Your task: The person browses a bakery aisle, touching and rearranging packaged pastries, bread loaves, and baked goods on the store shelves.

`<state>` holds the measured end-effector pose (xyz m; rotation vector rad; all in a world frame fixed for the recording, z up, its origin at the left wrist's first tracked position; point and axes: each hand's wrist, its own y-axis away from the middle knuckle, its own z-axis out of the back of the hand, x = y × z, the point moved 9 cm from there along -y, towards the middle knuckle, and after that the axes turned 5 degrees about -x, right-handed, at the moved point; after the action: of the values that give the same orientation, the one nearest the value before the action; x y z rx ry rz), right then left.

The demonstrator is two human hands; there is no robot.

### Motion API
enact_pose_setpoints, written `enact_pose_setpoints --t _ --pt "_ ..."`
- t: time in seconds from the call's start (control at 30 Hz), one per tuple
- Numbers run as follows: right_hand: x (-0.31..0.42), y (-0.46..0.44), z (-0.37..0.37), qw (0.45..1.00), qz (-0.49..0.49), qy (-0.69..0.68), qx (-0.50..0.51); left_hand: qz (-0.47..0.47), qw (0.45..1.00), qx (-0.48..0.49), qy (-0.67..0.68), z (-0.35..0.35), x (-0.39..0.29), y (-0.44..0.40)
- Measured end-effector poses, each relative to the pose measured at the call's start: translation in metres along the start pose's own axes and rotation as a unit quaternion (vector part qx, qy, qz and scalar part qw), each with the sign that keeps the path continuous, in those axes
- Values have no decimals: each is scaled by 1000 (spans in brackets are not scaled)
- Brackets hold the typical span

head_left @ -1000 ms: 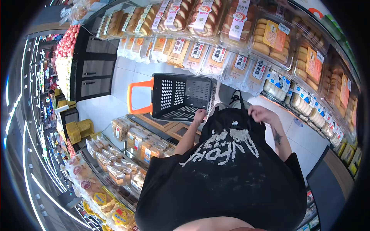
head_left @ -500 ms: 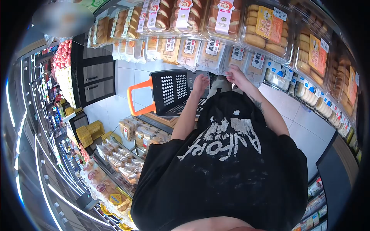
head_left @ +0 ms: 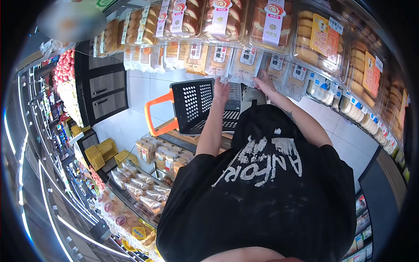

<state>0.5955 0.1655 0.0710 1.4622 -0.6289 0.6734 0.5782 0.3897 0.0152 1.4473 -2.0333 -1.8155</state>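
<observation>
A clear-wrapped bread package (head_left: 244, 65) with a white label and dark lettering hangs over the front of the lower shelf row. My left hand (head_left: 221, 90) is at its lower left corner, fingers closed on the wrapper edge. At the lower right corner, my right hand (head_left: 264, 84) has its thumb and fingers closed on the wrapper. The fingertips are small and partly hidden by the plastic. Similar bread packages (head_left: 217, 59) stand on both sides. Below my left hand is a black perforated shopping basket (head_left: 190, 105) with an orange handle (head_left: 150, 113).
Clear boxes of roll cakes (head_left: 222, 19) and round pastries (head_left: 321, 39) line the upper shelf. A lower display of bagged bread (head_left: 144, 187) stands to the left, near yellow crates (head_left: 102, 153). Dark drawers (head_left: 104, 91) are further left.
My left hand has moved up to the package's lower left corner. My right hand stays at the package row. The view has shifted slightly, and the shelf goods appear further right.
</observation>
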Motion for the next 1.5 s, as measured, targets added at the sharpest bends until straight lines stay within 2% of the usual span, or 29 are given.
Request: enact_pose_setpoints --t 0.03,0.07,0.17,0.27,0.37,0.47,0.57,0.67,0.87,1.27,1.37,1.5 --pt "1 -9 2 998 60 24 -16 0 998 62 -3 -6 -1 -9" --pt "8 -12 3 991 118 49 -30 3 999 32 -5 1 -1 -20" --pt "17 -22 -13 987 145 -25 64 -20 998 20 -47 -6 -4 -29" --pt "18 -25 -13 996 51 -26 67 -51 994 -40 -84 -13 -10 -12" --pt "26 -20 -14 995 63 -27 76 -57 994 -14 -92 -16 -12 -12" --pt "8 -39 -11 990 107 92 14 -70 985 -31 -156 -19 -14 -3" --pt "12 -48 -10 985 157 75 -17 -87 967 -64 -232 -26 -21 8" --pt "37 -42 -8 965 217 139 -47 -109 960 -48 -255 -25 -22 7" --pt "32 -46 -10 961 180 207 -41 -123 948 -41 -291 -22 -21 5" --pt "38 -44 -10 951 209 217 -68 -104 963 -47 -245 -19 -12 -1" --pt "35 -44 -8 961 156 214 -75 -100 965 -57 -235 -18 -11 -2" --pt "40 -39 -6 959 193 199 -64 -107 967 -61 -223 -21 -10 5"
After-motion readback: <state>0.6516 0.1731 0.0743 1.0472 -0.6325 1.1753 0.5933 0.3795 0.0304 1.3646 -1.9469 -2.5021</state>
